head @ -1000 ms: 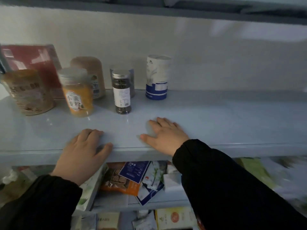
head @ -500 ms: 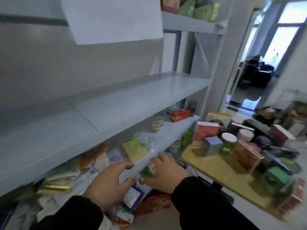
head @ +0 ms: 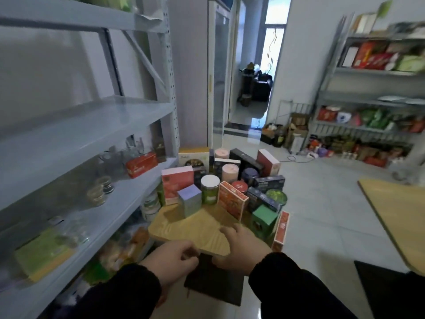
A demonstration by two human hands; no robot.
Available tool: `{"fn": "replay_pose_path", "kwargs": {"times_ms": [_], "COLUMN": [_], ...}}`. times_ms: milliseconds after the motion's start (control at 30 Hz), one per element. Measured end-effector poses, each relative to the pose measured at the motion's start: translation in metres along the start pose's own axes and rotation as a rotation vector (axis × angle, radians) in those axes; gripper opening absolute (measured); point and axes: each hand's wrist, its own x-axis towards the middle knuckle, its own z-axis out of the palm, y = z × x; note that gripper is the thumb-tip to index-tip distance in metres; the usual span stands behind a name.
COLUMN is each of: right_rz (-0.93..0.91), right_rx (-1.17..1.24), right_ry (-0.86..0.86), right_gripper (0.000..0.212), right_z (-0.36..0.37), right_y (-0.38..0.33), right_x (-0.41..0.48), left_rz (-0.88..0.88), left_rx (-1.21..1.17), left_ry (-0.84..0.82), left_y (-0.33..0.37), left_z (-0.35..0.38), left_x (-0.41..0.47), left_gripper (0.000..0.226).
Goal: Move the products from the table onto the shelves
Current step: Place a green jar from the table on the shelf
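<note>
A small wooden table (head: 184,229) stands ahead, crowded at its far side with several boxes and jars: a red-and-white box (head: 177,184), a lilac box (head: 189,200), a white-lidded green jar (head: 209,188), an orange box (head: 232,200) and a green box (head: 263,221). My left hand (head: 171,259) hovers by the table's near edge with fingers loosely curled, holding nothing. My right hand (head: 241,246) is over the near edge with fingers spread, empty. Grey metal shelves (head: 92,125) run along the left.
The lower left shelves hold glass jars (head: 101,187), a red box (head: 141,164) and a yellow-green box (head: 41,254). A second stocked rack (head: 372,97) lines the far right wall. Another wooden tabletop (head: 400,217) juts in at right. A doorway (head: 257,72) opens ahead.
My view has swung right from the shelf to the table. Both hands left the shelf, passed the lower shelf and now hover at the table's near edge.
</note>
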Motion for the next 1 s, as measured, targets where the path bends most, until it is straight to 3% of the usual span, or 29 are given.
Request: {"fn": "replay_pose_path", "kwargs": {"times_ms": [500, 767, 1000], "right_rz": [0.162, 0.271, 0.316], "right_rx": [0.066, 0.127, 0.195], "right_ry": [0.027, -0.003, 0.037], "right_gripper": [0.087, 0.068, 0.066], "right_z": [-0.031, -0.047, -0.040], "right_y": [0.046, 0.047, 0.054], "right_x": [0.146, 0.240, 0.275], "left_rz": [0.160, 0.218, 0.208], "left_rx": [0.111, 0.308, 0.573], "left_ry": [-0.073, -0.094, -0.134], "left_y": [0.007, -0.005, -0.010], "left_z": [-0.042, -0.091, -0.095], "left_x": [0.205, 0.343, 0.441], "left_gripper": [0.020, 0.025, 0.062]}}
